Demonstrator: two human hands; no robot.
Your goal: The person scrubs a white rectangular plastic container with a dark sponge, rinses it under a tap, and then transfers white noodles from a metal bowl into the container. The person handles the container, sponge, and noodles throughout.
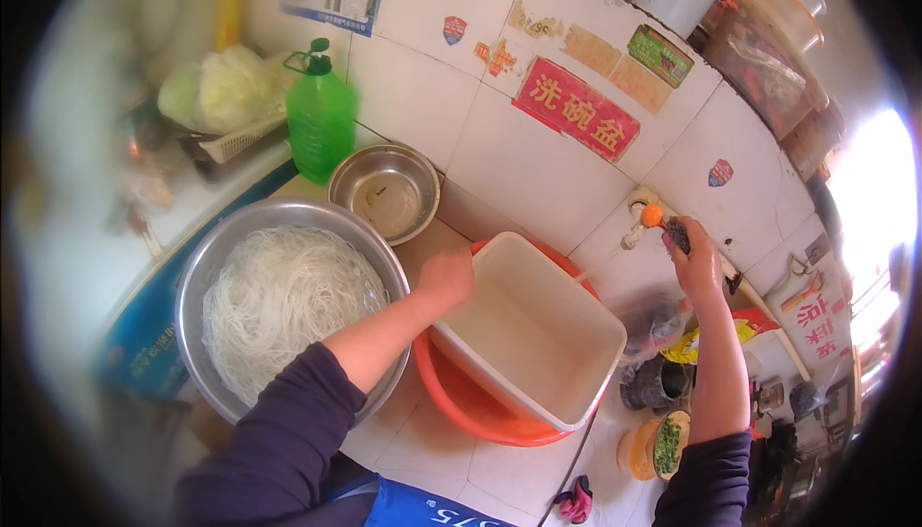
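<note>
My left hand (448, 278) is closed around the upper left rim of a white rectangular plastic tub (533, 340). The tub rests tilted in a round orange-red plastic basin (461, 390), and its inside looks wet. In my right hand (697, 257) is a dark steel wool scrubber (677, 235). That hand is at the wall tap (634, 230), close to its orange handle (652, 215); whether the fingers touch the handle I cannot tell. To the left of the tub stands a large steel bowl (189, 289) of white noodles (288, 304), partly behind my left arm.
Behind the noodles are a small steel bowl (421, 167) and a green liquid jug (320, 120). Cabbage (230, 88) fills a basket at the left. At right stand a dark pot (652, 383) and a bowl of chopped greens (668, 444). A pink cloth (575, 502) lies in front.
</note>
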